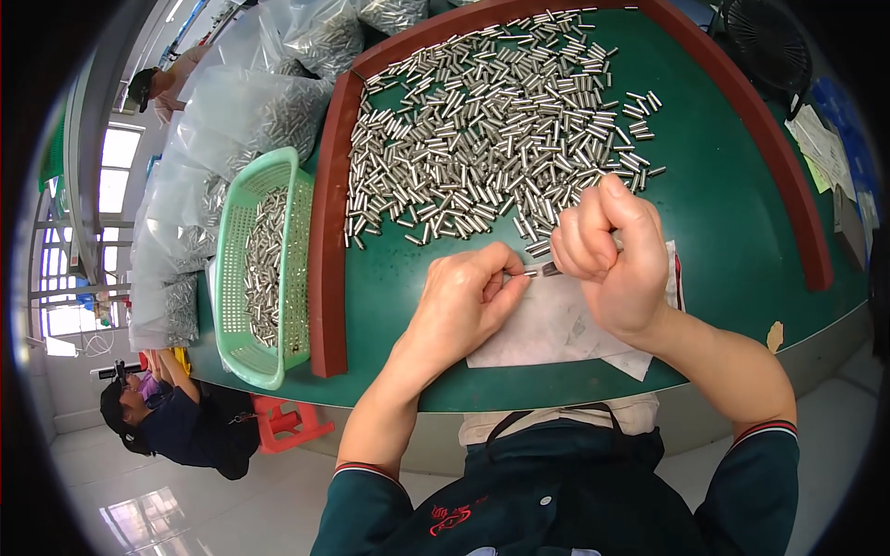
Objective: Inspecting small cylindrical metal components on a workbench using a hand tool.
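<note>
My left hand (468,295) is closed in a pinch, with a small metal pin (530,273) sticking out between thumb and forefinger. Just right of that pin is the dark tip of a slim object (551,269), running under my right hand (616,255). The right hand is curled into a fist, thumb on top; most of what it grips is hidden. Beneath both hands lies a pale, stained cloth or sheet (528,334). Beyond them, a wide heap of short, shiny metal pins (491,139) covers the green tabletop (709,199).
Red-brown rails (329,232) border the work area. Left of them stands a light green basket (295,269) of pins, beside clear plastic bags (232,111) of metal parts. At the far right are a black fan (765,46) and papers (820,148). Two other people (176,417) are at left.
</note>
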{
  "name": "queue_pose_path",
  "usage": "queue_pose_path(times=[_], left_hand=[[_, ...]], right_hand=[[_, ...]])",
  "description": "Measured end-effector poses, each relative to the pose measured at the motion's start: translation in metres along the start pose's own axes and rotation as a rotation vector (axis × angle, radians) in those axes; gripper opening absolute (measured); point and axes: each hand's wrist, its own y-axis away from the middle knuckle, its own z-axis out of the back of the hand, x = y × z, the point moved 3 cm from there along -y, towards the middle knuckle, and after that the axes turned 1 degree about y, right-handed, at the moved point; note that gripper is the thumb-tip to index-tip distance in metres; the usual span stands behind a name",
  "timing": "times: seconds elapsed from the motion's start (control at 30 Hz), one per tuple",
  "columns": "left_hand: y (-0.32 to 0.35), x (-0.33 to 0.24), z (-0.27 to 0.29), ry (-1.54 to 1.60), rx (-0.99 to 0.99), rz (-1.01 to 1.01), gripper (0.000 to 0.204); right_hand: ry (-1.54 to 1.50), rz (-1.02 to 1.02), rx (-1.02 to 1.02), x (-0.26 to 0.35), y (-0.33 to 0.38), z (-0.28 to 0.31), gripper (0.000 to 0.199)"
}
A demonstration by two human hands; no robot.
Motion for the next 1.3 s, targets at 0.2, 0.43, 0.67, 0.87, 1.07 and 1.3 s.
queue_pose_path(times=[0.2, 0.43, 0.67, 0.87, 1.07, 1.3], left_hand=[[-0.0017, -0.0011, 0.0006, 0.004, 0.014, 0.042, 0.008], [-0.0016, -0.0018, 0.0008, 0.015, 0.009, 0.059, 0.008], [-0.0014, -0.0003, 0.0007, 0.024, 0.005, 0.063, 0.009], [-0.0012, 0.0021, 0.0, 0.058, 0.026, 0.085, 0.008], [-0.0042, -0.0004, 0.0008, 0.079, 0.019, 0.101, 0.009], [-0.0034, 0.0018, 0.0029, 0.066, 0.059, 0.101, 0.009]], right_hand=[[-0.036, -0.029, 0.032, -0.0047, -0.0009, 0.0018, 0.043], [-0.052, -0.041, 0.036, -0.0053, -0.0005, 0.0012, 0.043], [-0.058, -0.052, 0.042, -0.0059, -0.0011, 0.0013, 0.043], [-0.063, -0.056, 0.034, -0.007, -0.0015, 0.0012, 0.043], [0.016, -0.01, 0.053, -0.0091, -0.0011, -0.0035, 0.043], [0.067, -0.02, 0.033, -0.0056, -0.0037, -0.0063, 0.043]])
